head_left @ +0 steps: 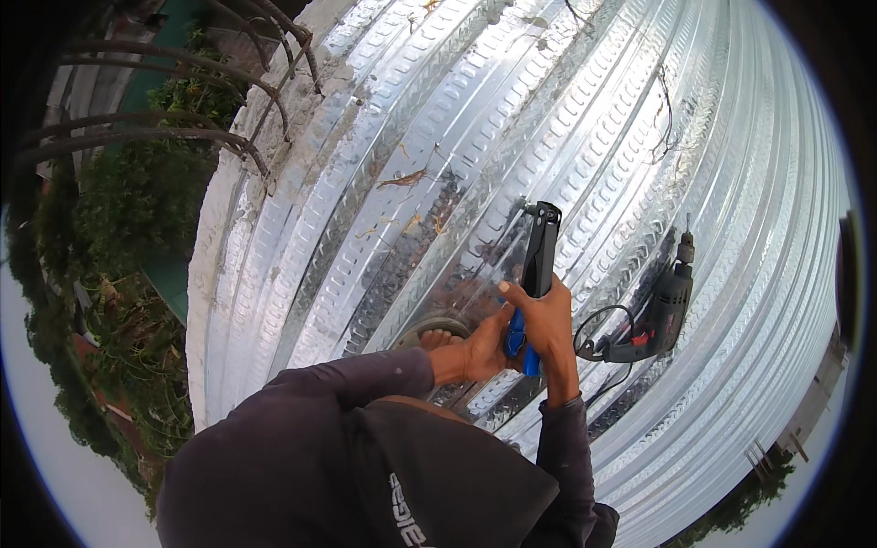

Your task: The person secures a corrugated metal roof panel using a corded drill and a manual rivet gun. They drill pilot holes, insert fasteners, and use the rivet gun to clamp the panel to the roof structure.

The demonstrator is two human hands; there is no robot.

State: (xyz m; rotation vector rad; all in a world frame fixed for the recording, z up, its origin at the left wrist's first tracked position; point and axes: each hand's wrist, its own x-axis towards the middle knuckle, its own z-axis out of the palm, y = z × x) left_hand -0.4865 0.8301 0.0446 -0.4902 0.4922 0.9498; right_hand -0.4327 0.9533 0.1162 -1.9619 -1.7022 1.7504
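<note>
A hand riveter (542,245) with a black body and blue handles stands out in front of me, its head away from me and its short nose toward the left. My right hand (551,315) is closed around its middle, the thumb lying across the black body. Lower down, my left hand (482,351) closes on the blue handle from the left; some of its fingers are hidden. Beneath both hands is ribbed, shiny metal decking (457,228). My foot in a sandal (440,331) shows just beyond the left wrist.
A black power drill (670,306) with a bit lies on the decking to the right, its cord running back past my right forearm. Bent rebar (247,142) juts over the rough concrete edge (206,274) at left, with trees below. Dry leaves (402,180) and thin wire (665,119) lie farther off.
</note>
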